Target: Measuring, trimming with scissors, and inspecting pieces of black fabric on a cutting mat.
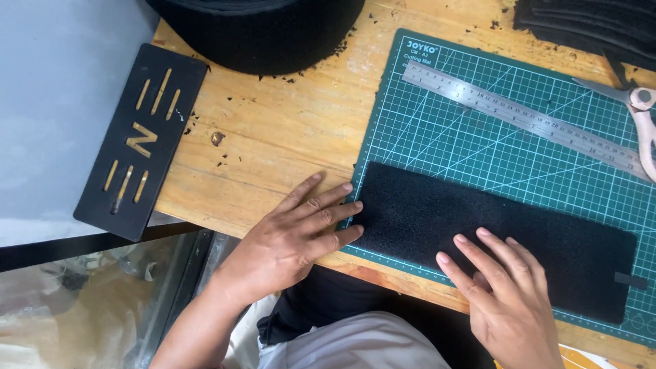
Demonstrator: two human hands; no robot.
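left hand (pixel 290 239): flat and open, palm down on the wooden table (pixel 273 130), fingertips touching the left end of the black fuzzy strip (pixel 492 236). it grips nothing.
right hand (pixel 506 294): flat and open too, fingers spread on the near edge of the strip, pressing it down. it holds nothing.
black fuzzy strip: a long dark rectangle lying flat on the green cutting mat (pixel 478 130), along the mat's near edge. a small black tab sticks out at its right end.
what looks done: the strip is already a neat cut piece and sits lined up on the mat.
what looks left: no tool is in hand. the metal ruler (pixel 519 116) lies slanted on the mat, apart from the strip, and the pink scissors (pixel 642 123) rest at the right edge.
other things: a big black roll (pixel 260 31) at the top, a black plate with cut-out slots (pixel 140 143) on the left, tiny black crumbs on the wood.
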